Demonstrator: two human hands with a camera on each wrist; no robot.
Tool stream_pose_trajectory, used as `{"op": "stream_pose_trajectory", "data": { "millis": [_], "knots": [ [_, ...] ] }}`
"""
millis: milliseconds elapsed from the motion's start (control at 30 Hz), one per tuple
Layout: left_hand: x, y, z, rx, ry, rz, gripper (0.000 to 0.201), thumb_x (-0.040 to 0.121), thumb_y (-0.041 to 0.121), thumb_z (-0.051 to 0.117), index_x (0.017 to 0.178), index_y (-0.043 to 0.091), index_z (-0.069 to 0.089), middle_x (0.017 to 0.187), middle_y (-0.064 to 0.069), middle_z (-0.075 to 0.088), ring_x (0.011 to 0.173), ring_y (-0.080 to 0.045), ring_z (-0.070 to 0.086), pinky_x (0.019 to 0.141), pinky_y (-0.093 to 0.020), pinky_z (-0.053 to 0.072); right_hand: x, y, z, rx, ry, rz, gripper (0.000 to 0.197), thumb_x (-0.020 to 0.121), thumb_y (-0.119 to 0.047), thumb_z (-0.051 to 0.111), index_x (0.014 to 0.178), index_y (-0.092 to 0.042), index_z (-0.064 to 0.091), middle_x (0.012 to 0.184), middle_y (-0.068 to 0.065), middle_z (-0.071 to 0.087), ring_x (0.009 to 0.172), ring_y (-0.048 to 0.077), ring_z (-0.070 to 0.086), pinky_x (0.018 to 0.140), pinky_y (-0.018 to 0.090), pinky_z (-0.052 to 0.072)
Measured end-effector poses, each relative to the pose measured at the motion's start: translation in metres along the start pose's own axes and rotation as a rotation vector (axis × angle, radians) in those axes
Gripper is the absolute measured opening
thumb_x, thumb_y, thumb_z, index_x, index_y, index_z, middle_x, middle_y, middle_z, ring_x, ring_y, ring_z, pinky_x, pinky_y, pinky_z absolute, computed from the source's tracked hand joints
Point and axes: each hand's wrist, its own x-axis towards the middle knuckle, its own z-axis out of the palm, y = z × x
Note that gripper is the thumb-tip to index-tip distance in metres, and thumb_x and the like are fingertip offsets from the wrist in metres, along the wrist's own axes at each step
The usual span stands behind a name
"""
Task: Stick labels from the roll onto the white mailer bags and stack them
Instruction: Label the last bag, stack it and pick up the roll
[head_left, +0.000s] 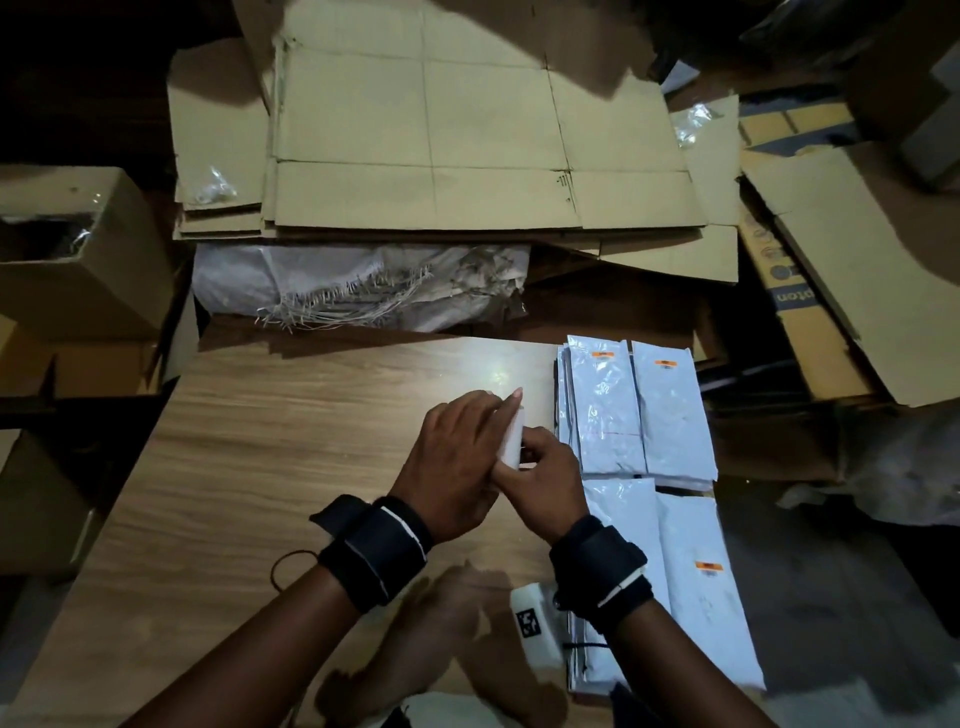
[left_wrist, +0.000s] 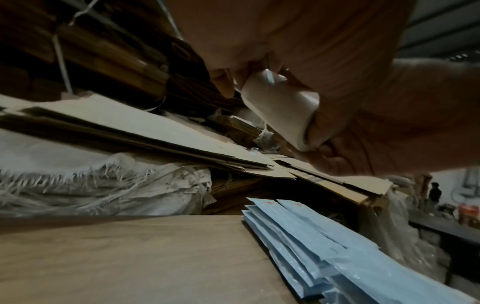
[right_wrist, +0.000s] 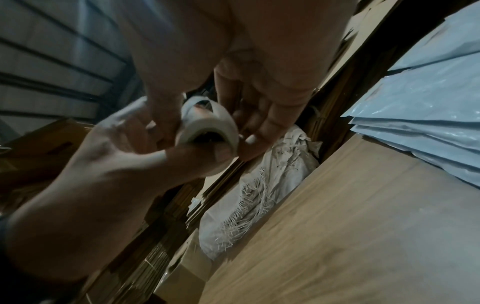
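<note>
1. Flattened cardboard (head_left: 431, 145) fills the far side, sheets piled on one another, with a frayed white sack (head_left: 358, 286) crumpled just below their near edge.
2. The wooden table (head_left: 291, 441) runs up the middle, and both hands are raised over its right half.
3. Along the table's right edge sit the bags (head_left: 639, 410): 2 white stacks side by side at the far end, each top bag carrying a small orange label near its far end, and 2 more stacks nearer the person, the right one showing an orange label too.
4. A brown box (head_left: 78, 249) stands off the table's left side, its top open and something dark and shiny inside.
5. Left hand (head_left: 457, 457) grips the roll, fingers curled round it, forefinger stretched along its far side.
6. Right hand (head_left: 540, 483) comes in from the right, touching the left; the right wrist view shows its fingers bent at the roll's face and its thumb behind the roll. Whether they pinch a label, I cannot tell.
7. The roll (head_left: 511, 441) is small, white and hollow, held in the air between the 2 hands, just left of the far stacks.
</note>
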Motion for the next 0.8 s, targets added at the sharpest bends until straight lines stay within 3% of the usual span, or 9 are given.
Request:
{"op": "stream_pose_trajectory", "data": {
  "millis": [100, 167, 333, 433, 600, 700, 800],
  "knots": [
    [-0.005, -0.010, -0.007, -0.176, 0.052, -0.043, 0.094, 0.063, 0.030, 0.077, 0.144, 0.012, 0.032, 0.137, -0.007, 0.049, 0.128, -0.022, 0.044, 0.103, -0.037, 0.034, -0.002, -0.006, -0.013, 0.264, -0.112, 0.001, 0.019, 0.081, -0.018, 0.079, 0.100, -0.018, 0.075, 0.089, -0.004, 0.075, 0.083, 0.010, 0.070, 0.073, 0.024, 0.056],
    [-0.005, -0.011, -0.011, -0.155, 0.031, -0.039, 0.091, 0.062, 0.032, 0.077, 0.142, 0.011, 0.036, 0.136, -0.006, 0.051, 0.125, -0.022, 0.048, 0.098, -0.038, 0.037, -0.003, -0.007, -0.016, 0.342, -0.100, 0.034, 0.013, 0.084, -0.016, 0.075, 0.096, -0.021, 0.075, 0.086, -0.004, 0.076, 0.081, 0.009, 0.071, 0.072, 0.025, 0.057],
    [0.000, -0.006, -0.011, -0.054, -0.020, -0.069, 0.107, 0.059, 0.029, 0.078, 0.148, 0.011, 0.022, 0.130, -0.005, 0.055, 0.112, -0.025, 0.055, 0.089, -0.038, 0.038, -0.002, 0.001, -0.007, 0.168, -0.041, -0.004, 0.019, 0.094, -0.027, 0.063, 0.105, -0.019, 0.076, 0.089, -0.015, 0.075, 0.085, 0.002, 0.069, 0.079, 0.032, 0.057],
    [0.000, -0.007, -0.009, -0.046, -0.005, -0.085, 0.114, 0.055, 0.029, 0.079, 0.149, 0.012, 0.017, 0.128, -0.005, 0.055, 0.110, -0.024, 0.055, 0.088, -0.038, 0.037, -0.003, 0.003, -0.004, 0.173, -0.016, 0.006, 0.023, 0.098, -0.030, 0.056, 0.106, -0.022, 0.076, 0.091, -0.012, 0.075, 0.087, 0.010, 0.071, 0.077, 0.040, 0.060],
    [-0.001, -0.009, -0.009, -0.063, 0.009, -0.076, 0.112, 0.058, 0.030, 0.078, 0.150, 0.013, 0.016, 0.129, -0.005, 0.056, 0.110, -0.024, 0.056, 0.089, -0.037, 0.036, 0.000, 0.004, -0.003, 0.172, 0.083, 0.001, 0.013, 0.092, -0.015, 0.065, 0.095, -0.017, 0.077, 0.088, -0.006, 0.076, 0.083, 0.013, 0.071, 0.078, 0.047, 0.059],
    [-0.002, -0.008, -0.009, -0.079, 0.016, -0.078, 0.112, 0.058, 0.030, 0.078, 0.150, 0.013, 0.016, 0.129, -0.004, 0.055, 0.109, -0.023, 0.057, 0.090, -0.036, 0.036, 0.000, 0.002, -0.003, 0.210, 0.096, 0.013, 0.009, 0.090, -0.017, 0.068, 0.087, -0.020, 0.076, 0.084, -0.004, 0.075, 0.081, 0.017, 0.071, 0.078, 0.049, 0.058],
    [-0.003, -0.008, -0.010, -0.124, 0.044, -0.086, 0.111, 0.058, 0.029, 0.078, 0.149, 0.014, 0.017, 0.130, -0.004, 0.055, 0.111, -0.022, 0.055, 0.092, -0.035, 0.036, -0.001, -0.002, -0.006, 0.277, 0.076, 0.033, 0.006, 0.086, -0.022, 0.074, 0.091, -0.021, 0.076, 0.086, -0.003, 0.075, 0.083, 0.016, 0.071, 0.080, 0.044, 0.059]
  ]
}}
